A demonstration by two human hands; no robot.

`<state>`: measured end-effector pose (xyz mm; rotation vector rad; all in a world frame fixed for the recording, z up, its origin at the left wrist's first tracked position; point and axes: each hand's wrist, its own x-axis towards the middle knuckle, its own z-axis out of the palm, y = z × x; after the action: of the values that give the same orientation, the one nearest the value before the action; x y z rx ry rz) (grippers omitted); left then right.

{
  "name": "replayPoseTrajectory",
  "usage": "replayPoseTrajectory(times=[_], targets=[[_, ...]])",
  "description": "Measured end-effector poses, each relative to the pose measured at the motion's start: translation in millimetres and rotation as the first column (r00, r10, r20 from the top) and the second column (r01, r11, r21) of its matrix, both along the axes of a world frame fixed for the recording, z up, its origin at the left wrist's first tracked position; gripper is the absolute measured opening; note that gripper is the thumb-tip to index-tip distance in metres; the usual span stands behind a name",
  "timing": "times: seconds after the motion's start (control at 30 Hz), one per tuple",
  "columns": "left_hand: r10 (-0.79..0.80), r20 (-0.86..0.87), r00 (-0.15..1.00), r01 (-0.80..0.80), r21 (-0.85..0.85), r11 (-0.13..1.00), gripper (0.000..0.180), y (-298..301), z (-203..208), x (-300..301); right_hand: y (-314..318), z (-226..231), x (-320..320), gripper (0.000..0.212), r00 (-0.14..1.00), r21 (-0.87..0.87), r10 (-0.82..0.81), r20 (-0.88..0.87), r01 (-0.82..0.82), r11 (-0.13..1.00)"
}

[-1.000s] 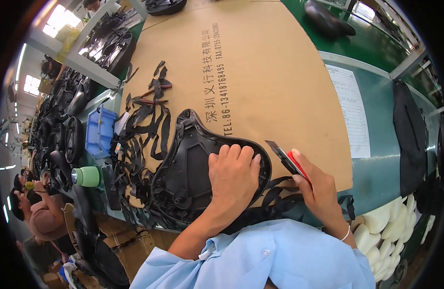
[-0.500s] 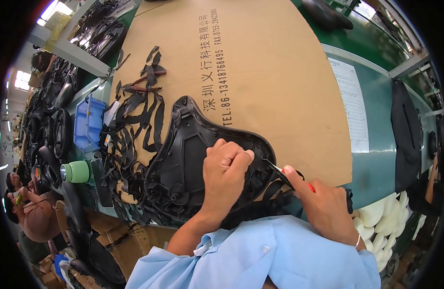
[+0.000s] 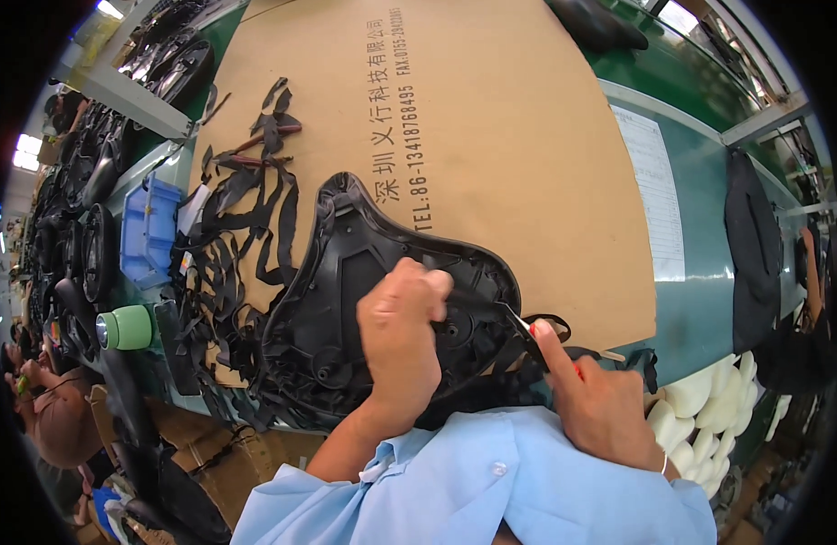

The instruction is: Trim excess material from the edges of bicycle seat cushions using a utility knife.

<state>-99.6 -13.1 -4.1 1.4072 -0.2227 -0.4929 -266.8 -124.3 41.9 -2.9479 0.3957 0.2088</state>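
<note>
A black saddle lies underside up, its narrow nose pointing away from me and its wide end towards me. My left hand, slightly blurred, is closed above the middle of the saddle. A dark strip of cover material seems to stretch from its fingers to the saddle's right rim. My right hand is wrapped round a red-handled knife, whose thin blade meets that rim. Most of the handle is hidden in the palm.
Black offcut strips lie heaped left of the saddle on a cardboard sheet. Beyond them are a blue bin and a green-capped container. White pads are piled at the lower right; more saddles stand at far left.
My left hand has moved a little left, away from the saddle's right rim, with the strip now drawn out. The blade stays at the rim. The whole view has shifted slightly.
</note>
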Motion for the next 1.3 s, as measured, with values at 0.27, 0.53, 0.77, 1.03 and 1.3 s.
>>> replayPoseTrajectory(times=[0.27,0.53,0.77,1.03,1.3], targets=[[-0.216,0.145,0.966,0.216,0.018,0.976,0.022,7,26,44,-20,-5,55,0.059,0.979,0.048,-0.103,0.177,0.096,0.994],[-0.732,0.629,0.262,-0.078,0.770,0.634,0.013,-24,18,105,-40,-28,108,0.057,0.949,-0.050,0.122,0.292,-0.112,0.992],[-0.329,-0.189,0.925,0.338,0.014,0.941,0.014,-11,31,153,-2,-15,81,0.062,0.996,-0.109,-0.014,0.091,0.024,0.994],[-0.397,0.561,0.726,0.215,0.364,0.906,0.010,-5,46,122,-12,-4,92,0.057,0.984,-0.015,-0.002,0.176,0.004,1.000],[-0.617,0.490,0.616,0.147,0.698,0.701,0.017,-23,16,135,-15,-30,107,0.058,0.974,-0.129,0.065,0.216,-0.037,0.991]])
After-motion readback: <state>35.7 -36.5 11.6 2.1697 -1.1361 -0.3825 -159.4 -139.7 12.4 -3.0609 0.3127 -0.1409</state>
